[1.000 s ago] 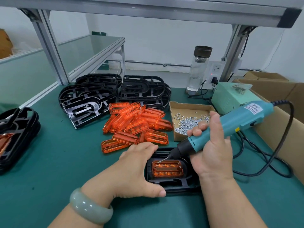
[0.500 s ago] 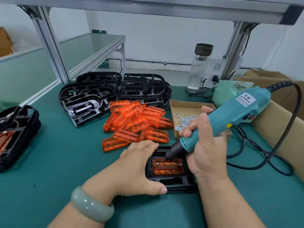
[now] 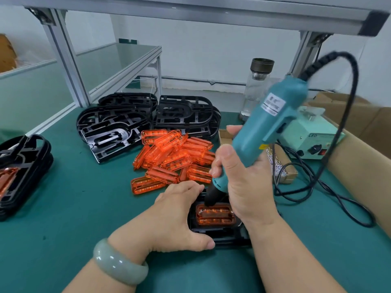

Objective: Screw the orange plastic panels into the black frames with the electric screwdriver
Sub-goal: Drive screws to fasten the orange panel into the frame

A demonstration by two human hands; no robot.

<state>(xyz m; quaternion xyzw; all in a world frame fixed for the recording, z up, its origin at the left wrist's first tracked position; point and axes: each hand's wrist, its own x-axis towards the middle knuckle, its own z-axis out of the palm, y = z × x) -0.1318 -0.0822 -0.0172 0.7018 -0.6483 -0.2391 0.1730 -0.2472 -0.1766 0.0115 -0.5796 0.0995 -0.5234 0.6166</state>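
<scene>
At the near middle of the green surface [image 3: 84, 208], we are recording one constant and one change. Starting at the left, the left hand [image 3: 179, 216] is staying where it was a second ago, on the left end of the black frame [image 3: 224, 234]. Its grip is curving over that end, thumb lying along the near rim and fingers reaching over the far side, so it is holding the frame down, not lifting it. Inside the frame the orange panel [image 3: 214, 215] is lying flat in its recess.

Moving right, the electric screwdriver [image 3: 268, 127] is the item that is changing. A second ago it was slanting low from the right; now it is standing steep, nearly upright, its black nose bearing on the panel's far-left corner. We are judging that the bit is being squared to a screw there and that driving is starting. The screw itself is hiding under the nose.

Furthest right, the right hand [image 3: 243, 187] is wrapping its grip fully round the lower barrel, wrist hanging over the frame's right end.
</scene>
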